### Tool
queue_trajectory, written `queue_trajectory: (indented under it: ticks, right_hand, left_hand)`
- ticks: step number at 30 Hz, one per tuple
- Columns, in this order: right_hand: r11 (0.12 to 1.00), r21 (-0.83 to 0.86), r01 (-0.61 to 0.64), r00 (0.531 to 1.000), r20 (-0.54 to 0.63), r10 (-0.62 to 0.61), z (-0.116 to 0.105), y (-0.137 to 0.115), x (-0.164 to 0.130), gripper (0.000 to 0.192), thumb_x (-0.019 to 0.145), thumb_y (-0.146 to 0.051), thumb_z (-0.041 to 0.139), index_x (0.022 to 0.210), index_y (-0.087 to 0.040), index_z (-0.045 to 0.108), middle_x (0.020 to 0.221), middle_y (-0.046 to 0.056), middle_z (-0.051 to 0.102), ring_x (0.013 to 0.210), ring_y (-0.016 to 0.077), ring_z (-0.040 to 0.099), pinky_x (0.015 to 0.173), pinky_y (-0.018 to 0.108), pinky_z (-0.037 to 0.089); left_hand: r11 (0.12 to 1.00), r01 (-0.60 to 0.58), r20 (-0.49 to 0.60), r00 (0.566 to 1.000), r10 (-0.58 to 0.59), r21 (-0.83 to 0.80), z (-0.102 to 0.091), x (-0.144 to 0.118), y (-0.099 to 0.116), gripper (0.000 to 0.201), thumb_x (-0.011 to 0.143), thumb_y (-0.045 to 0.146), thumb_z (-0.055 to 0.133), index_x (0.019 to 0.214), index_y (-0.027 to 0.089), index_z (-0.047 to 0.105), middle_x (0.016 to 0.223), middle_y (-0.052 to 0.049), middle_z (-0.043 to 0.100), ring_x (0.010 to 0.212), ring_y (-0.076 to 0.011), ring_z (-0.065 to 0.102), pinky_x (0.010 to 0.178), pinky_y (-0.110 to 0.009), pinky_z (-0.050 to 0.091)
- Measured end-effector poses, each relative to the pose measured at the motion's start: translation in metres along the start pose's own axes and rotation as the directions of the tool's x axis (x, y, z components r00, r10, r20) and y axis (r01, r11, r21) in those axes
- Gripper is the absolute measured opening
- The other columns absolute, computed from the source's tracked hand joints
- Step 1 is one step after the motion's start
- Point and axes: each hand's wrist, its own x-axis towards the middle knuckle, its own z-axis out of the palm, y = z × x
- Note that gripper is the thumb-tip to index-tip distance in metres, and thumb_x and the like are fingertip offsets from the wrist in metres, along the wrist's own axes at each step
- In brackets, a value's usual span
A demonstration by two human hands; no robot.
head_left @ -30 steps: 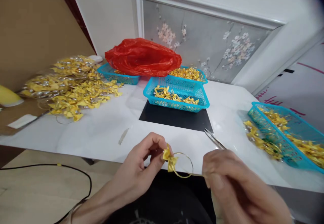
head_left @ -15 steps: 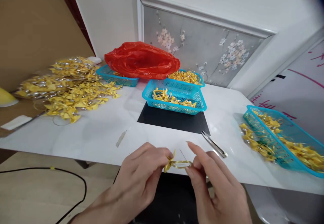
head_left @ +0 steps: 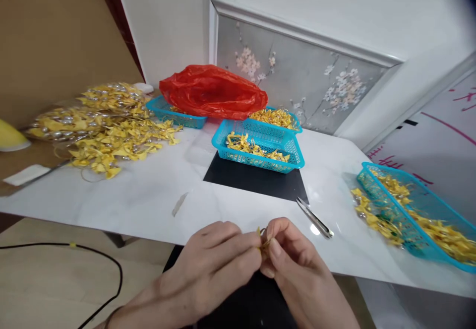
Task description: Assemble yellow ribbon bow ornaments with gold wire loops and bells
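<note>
My left hand (head_left: 213, 264) and my right hand (head_left: 293, 259) meet at the near edge of the white table (head_left: 148, 195). Both pinch a small yellow ribbon bow (head_left: 262, 239) with gold wire between their fingertips; most of it is hidden by the fingers. Small metal scissors (head_left: 315, 218) lie on the table just right of my right hand.
A blue basket of yellow bows (head_left: 260, 145) stands on a black mat (head_left: 256, 180). Behind it are two more blue baskets (head_left: 174, 113) and a red plastic bag (head_left: 213, 91). A heap of yellow bows (head_left: 104, 130) lies at left; another blue basket (head_left: 416, 210) stands at right.
The wide gold wire loop has been drawn tight. My right hand has moved left to meet my left hand, and both now close on the bow.
</note>
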Motion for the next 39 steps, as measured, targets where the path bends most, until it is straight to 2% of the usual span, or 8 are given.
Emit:
queue_trajectory:
  ticks: [4, 9, 14, 19, 23, 26, 32, 39]
  right_hand:
    - [0.996, 0.038, 0.083, 0.996, -0.047, -0.081, 0.0, 0.0, 0.002, 0.021, 0.089, -0.039, 0.068, 0.081, -0.022, 0.059, 0.081, -0.002, 0.05, 0.07, 0.0099, 0.042, 0.062, 0.019, 0.038]
    - [0.948, 0.213, 0.235, 0.955, -0.235, -0.183, -0.001, -0.019, 0.004, 0.018, 0.084, -0.029, 0.074, 0.078, -0.024, 0.059, 0.084, -0.002, 0.051, 0.076, 0.0091, 0.052, 0.053, 0.012, 0.043]
    - [0.93, 0.257, 0.263, 0.964, -0.116, -0.241, -0.001, -0.021, 0.005, 0.007, 0.091, -0.027, 0.065, 0.094, -0.027, 0.058, 0.066, -0.009, 0.044, 0.043, 0.0016, 0.037, 0.039, 0.007, 0.035]
    - [0.876, -0.262, 0.405, 0.91, 0.018, -0.415, 0.003, -0.008, -0.004, 0.018, 0.1, -0.024, 0.05, 0.112, -0.033, 0.059, 0.067, -0.006, 0.053, 0.047, 0.0053, 0.049, 0.046, 0.014, 0.044]
    - [0.551, -0.639, 0.537, 0.826, 0.266, -0.496, 0.006, -0.02, -0.005, 0.022, 0.088, -0.009, 0.06, 0.099, -0.024, 0.071, 0.086, 0.001, 0.065, 0.068, 0.0099, 0.064, 0.058, 0.017, 0.053]
    - [0.355, -0.691, 0.63, 0.718, 0.345, -0.604, 0.009, -0.028, -0.001, 0.027, 0.083, 0.001, 0.06, 0.093, -0.02, 0.073, 0.083, 0.002, 0.067, 0.071, 0.0098, 0.066, 0.063, 0.016, 0.056]
    - [0.253, -0.747, 0.615, 0.614, 0.253, -0.748, 0.014, -0.025, 0.004, 0.021, 0.081, 0.002, 0.062, 0.086, -0.015, 0.073, 0.08, 0.003, 0.069, 0.067, 0.0094, 0.067, 0.06, 0.015, 0.057]
    - [0.273, -0.757, 0.594, 0.652, 0.255, -0.714, 0.013, -0.02, 0.003, 0.025, 0.083, 0.001, 0.059, 0.09, -0.019, 0.072, 0.083, 0.003, 0.069, 0.069, 0.011, 0.067, 0.06, 0.018, 0.057]
  left_hand:
    - [0.911, 0.283, 0.059, 0.959, -0.278, -0.299, 0.001, 0.0, 0.001, 0.026, 0.094, 0.003, 0.043, 0.093, 0.024, 0.058, 0.083, 0.001, 0.067, 0.071, -0.0131, 0.057, 0.066, -0.024, 0.046]
    - [0.262, 0.599, 0.372, 0.725, -0.58, -0.757, -0.004, 0.007, 0.008, 0.005, 0.098, 0.028, 0.054, 0.095, 0.024, 0.052, 0.083, 0.002, 0.062, 0.074, -0.0114, 0.057, 0.067, -0.022, 0.044]
    - [-0.086, 0.545, 0.497, 0.673, -0.547, -0.834, -0.004, 0.008, 0.009, 0.019, 0.091, 0.034, 0.065, 0.098, 0.023, 0.052, 0.081, 0.002, 0.062, 0.067, -0.0098, 0.053, 0.06, -0.021, 0.038]
    - [-0.098, 0.56, 0.518, 0.666, -0.537, -0.822, -0.004, 0.004, 0.007, 0.023, 0.089, 0.037, 0.068, 0.093, 0.023, 0.051, 0.076, 0.003, 0.056, 0.065, -0.0102, 0.047, 0.059, -0.022, 0.033]
    - [-0.109, 0.6, 0.563, 0.651, -0.509, -0.792, -0.003, 0.006, 0.005, 0.024, 0.089, 0.04, 0.067, 0.092, 0.023, 0.051, 0.074, 0.004, 0.052, 0.064, -0.0102, 0.045, 0.059, -0.022, 0.032]
    - [-0.061, 0.626, 0.558, 0.642, -0.526, -0.777, -0.002, 0.011, 0.005, 0.025, 0.089, 0.041, 0.067, 0.091, 0.022, 0.052, 0.081, 0.002, 0.055, 0.07, -0.0115, 0.046, 0.062, -0.022, 0.035]
    - [0.21, 0.712, 0.351, 0.553, -0.756, -0.67, -0.011, 0.012, 0.019, 0.028, 0.096, 0.046, 0.053, 0.082, 0.022, 0.056, 0.075, 0.003, 0.053, 0.071, -0.0123, 0.049, 0.066, -0.023, 0.04]
    - [0.043, 0.718, 0.473, 0.502, -0.724, -0.695, -0.012, 0.02, 0.033, 0.023, 0.081, 0.032, 0.075, 0.091, 0.023, 0.056, 0.078, 0.003, 0.063, 0.073, -0.0134, 0.057, 0.064, -0.022, 0.046]
